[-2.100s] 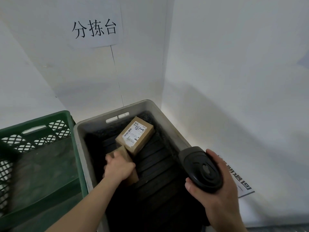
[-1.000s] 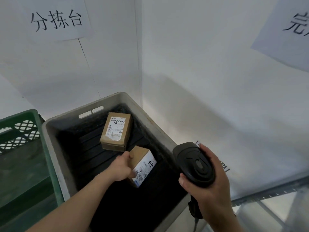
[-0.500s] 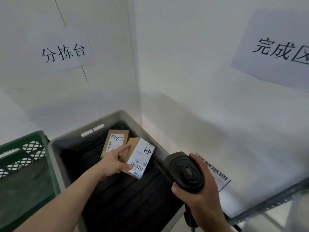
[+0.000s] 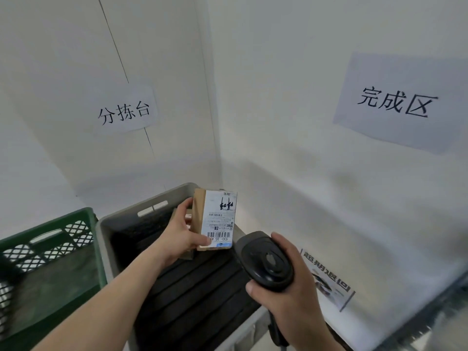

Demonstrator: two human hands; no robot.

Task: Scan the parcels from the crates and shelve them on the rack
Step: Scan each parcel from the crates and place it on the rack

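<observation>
**Parcel up in front of the scanner, grey crate below**

Left hand (image 4: 181, 239) has the small cardboard parcel (image 4: 217, 219) lifted over the grey crate (image 4: 119, 224), thumb across the bottom edge of the white label near the barcode, other fingers curled round the back/left side, so clamped on the box. Label faces the cam and reads upside down; barcode sits at the low end.

Right hand (image 4: 291, 290) is wrapped tight round the black handheld scanner (image 4: 264, 260), thumb on the left side of the head, fingers round the right. Scanner head sits at approx 4 o'clock from the parcel, just beside it, not touching afaict.

2nd brown parcel (image 4: 177, 215) is mostly hidden behind the left hand, inside the crate at the far end. Crate has a dark ribbed bottom.

Green lattice crate (image 4: 50, 239) at 9 o'clock of the grey one, sides touching or v close, can't tell which.

Wall signs: one (image 4: 125, 112) at 11 o'clock, bigger one (image 4: 397, 102) at 1 o'clock. Another printed sheet (image 4: 329, 279) lies flat on the white surface at 3 o'clock of the scanner. Bit of metal rack frame (image 4: 430, 315) at bottom right, blurry.
</observation>
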